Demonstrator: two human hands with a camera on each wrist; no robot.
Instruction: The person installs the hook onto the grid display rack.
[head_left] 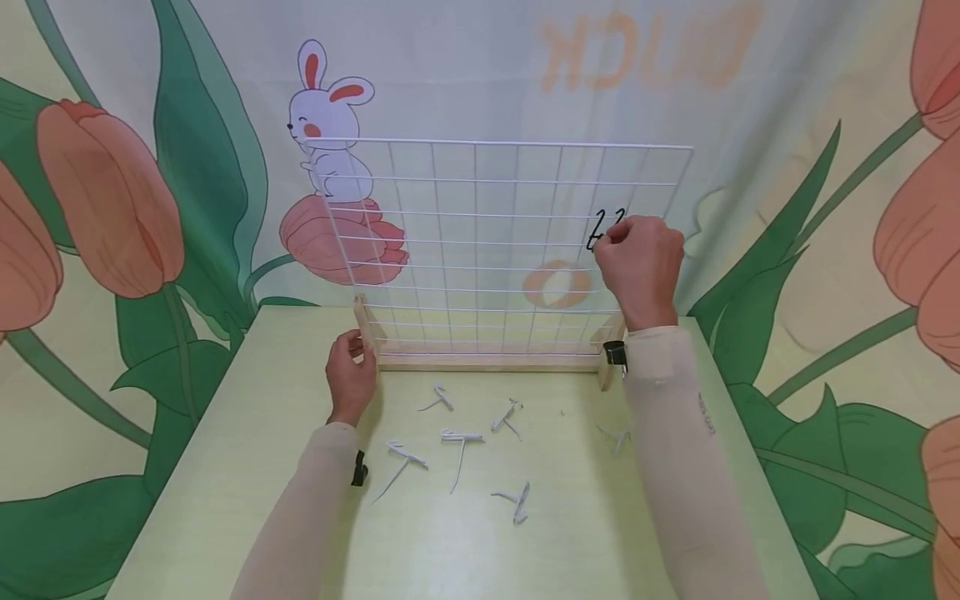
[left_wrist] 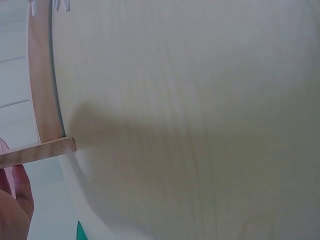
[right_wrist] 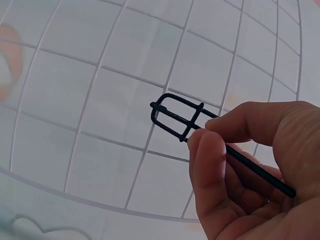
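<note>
My right hand [head_left: 643, 267] pinches a black wire hook [right_wrist: 172, 116] at the right part of a white wire grid panel [head_left: 495, 212]. In the right wrist view the hook's looped end lies over the grid wires, and its straight rod runs back under the fingers. Whether it is attached to a wire I cannot tell. At the left end of the wooden base [head_left: 487, 362], my left hand [head_left: 351, 377] rests against the stand's wooden foot [left_wrist: 40, 151], fingers loosely bent. The left wrist view shows fingertips touching one side of that foot; the rest of the hand is out of frame.
Several white T-shaped hooks [head_left: 462, 437] lie scattered on the pale wooden table [head_left: 442, 558] in front of the stand. One white hook [head_left: 617, 437] is close beside the right forearm. A curtain printed with tulips and a rabbit [head_left: 330, 125] hangs behind the grid.
</note>
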